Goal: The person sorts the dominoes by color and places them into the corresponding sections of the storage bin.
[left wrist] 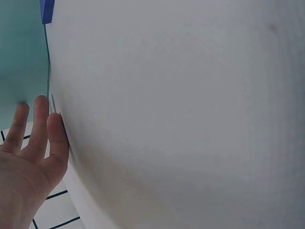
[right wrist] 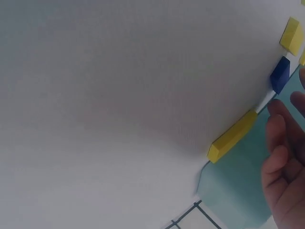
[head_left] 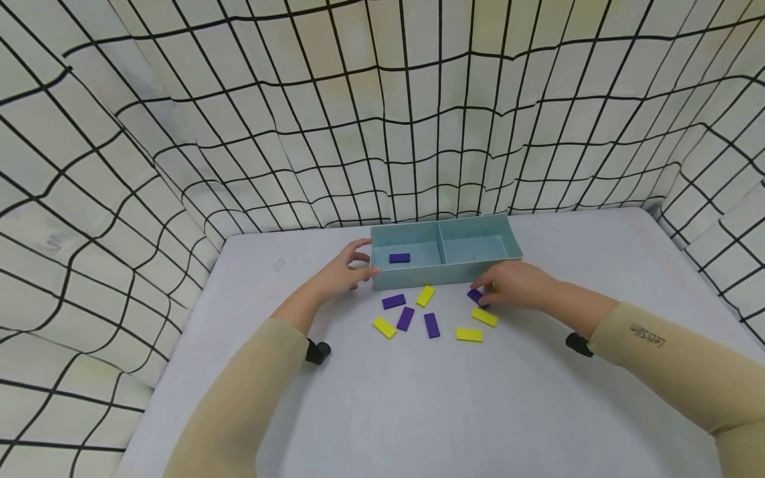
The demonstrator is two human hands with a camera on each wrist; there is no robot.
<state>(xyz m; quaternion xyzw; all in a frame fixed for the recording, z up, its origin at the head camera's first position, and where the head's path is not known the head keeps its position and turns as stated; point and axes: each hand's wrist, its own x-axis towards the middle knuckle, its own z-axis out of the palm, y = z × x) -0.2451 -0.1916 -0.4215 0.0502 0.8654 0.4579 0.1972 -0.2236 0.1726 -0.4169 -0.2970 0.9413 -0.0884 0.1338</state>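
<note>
Head view shows 1 purple block (head_left: 475, 297) at the fingertips of the right hand (head_left: 516, 284), whether pinched or merely touched cannot be told, before a blue tray (head_left: 436, 275). The left hand (head_left: 342, 271), fingers apart, touches the tray's left end. Yellow blocks lie nearby on the table (head_left: 406, 405).

Left arm (head_left: 233, 398) and right arm (head_left: 675, 372) sleeved, reaching forward, angled inward. Hands bare. Left hand (head_left: 342, 272): fingers spread, fairly straight. Right hand (head_left: 518, 284): back up, fingers bent, thumb near fingertips; firm pinch or not, unclear.
</note>
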